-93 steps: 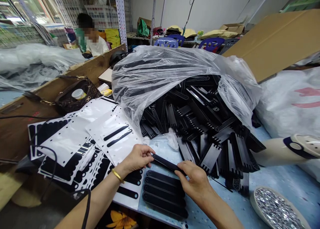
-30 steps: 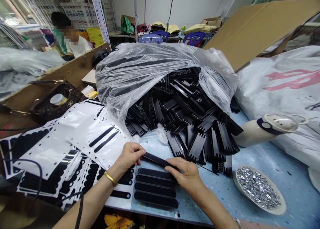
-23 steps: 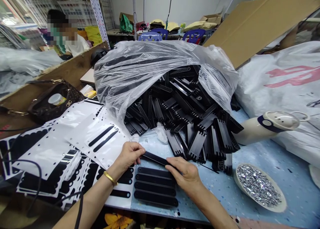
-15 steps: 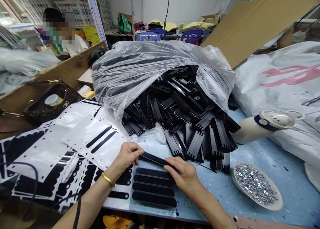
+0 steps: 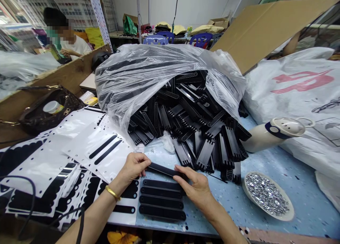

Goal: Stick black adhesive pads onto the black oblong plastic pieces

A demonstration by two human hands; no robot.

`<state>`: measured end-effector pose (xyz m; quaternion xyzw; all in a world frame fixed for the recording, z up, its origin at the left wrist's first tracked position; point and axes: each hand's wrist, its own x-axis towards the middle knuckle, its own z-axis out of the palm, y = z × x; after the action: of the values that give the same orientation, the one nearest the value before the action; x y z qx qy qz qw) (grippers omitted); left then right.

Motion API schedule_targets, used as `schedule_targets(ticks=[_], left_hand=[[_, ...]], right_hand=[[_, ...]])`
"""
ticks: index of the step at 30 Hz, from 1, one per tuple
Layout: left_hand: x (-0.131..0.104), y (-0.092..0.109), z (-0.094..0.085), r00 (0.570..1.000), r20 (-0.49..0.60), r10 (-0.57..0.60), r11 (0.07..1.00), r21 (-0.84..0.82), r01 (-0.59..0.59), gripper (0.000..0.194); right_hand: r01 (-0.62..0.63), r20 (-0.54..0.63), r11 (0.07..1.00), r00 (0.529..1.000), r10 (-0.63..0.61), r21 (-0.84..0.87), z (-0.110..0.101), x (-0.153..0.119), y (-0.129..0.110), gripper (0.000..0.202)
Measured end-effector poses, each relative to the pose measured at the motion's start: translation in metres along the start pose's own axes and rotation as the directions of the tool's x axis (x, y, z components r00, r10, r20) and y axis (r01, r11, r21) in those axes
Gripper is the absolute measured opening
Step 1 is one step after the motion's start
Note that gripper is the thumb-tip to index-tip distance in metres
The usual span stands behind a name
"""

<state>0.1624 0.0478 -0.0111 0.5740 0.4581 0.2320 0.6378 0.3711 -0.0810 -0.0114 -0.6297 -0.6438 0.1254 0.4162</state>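
Between both hands a long black strip (image 5: pixel 162 169) is held above the blue table. My left hand (image 5: pixel 136 166), with a gold bracelet at the wrist, pinches its left end. The strip's right end is between the thumb and fingers of my right hand (image 5: pixel 193 182). Just below lie several similar black strips (image 5: pixel 162 200) in a stacked row. White sheets (image 5: pixel 111 162) with black strip shapes spread to the left. Behind the hands, an open clear plastic bag (image 5: pixel 127 77) spills many black slotted parts (image 5: pixel 186 116).
A bowl (image 5: pixel 290 215) of small shiny metal pieces and a cream bottle (image 5: pixel 261 137) stand right. Beyond are a white sack (image 5: pixel 300 105) and a cardboard flap (image 5: pixel 268 27). At left are a brown handbag (image 5: pixel 50 109) and, farther off, a seated person (image 5: pixel 79 47).
The view has shifted slightly, so most things appear a little farther left. Both hands keep their hold on the strip. The seated person's arm and hand now show more clearly.
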Motion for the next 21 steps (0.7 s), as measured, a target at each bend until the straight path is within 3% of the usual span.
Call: schedule_targets(ticks=[4,7,9,12,15,21], left_hand=[[0.0,0.001,0.001,1.0,-0.02,-0.015,0.999,0.051,0.016,0.021],[0.0,0.003,0.003,0.999,-0.032,-0.017,0.997,0.077,0.02,0.018],[0.0,0.004,0.003,1.0,-0.03,-0.009,0.997,0.081,0.011,0.017],[0.0,0.003,0.002,1.0,-0.024,0.01,0.996,0.092,-0.007,0.019],[0.0,0.002,0.002,0.999,-0.017,0.032,0.994,0.107,-0.03,0.021],[0.002,-0.003,0.004,0.998,-0.001,0.07,0.987,0.146,-0.069,0.02]], right_hand=[[-0.144,-0.108,0.99,0.984,0.144,0.001,-0.024,-0.005,-0.008,0.021],[-0.265,-0.226,0.964,0.938,0.261,0.012,-0.04,-0.016,-0.009,0.02],[-0.352,-0.196,0.934,0.913,0.357,0.061,-0.041,-0.024,-0.006,0.03],[-0.429,-0.097,0.898,0.894,0.437,0.094,-0.027,-0.029,-0.002,0.046],[-0.443,-0.094,0.895,0.89,0.447,0.058,-0.007,-0.024,0.0,0.055],[-0.449,-0.108,0.888,0.892,0.439,-0.1,0.019,-0.006,0.003,0.047]])
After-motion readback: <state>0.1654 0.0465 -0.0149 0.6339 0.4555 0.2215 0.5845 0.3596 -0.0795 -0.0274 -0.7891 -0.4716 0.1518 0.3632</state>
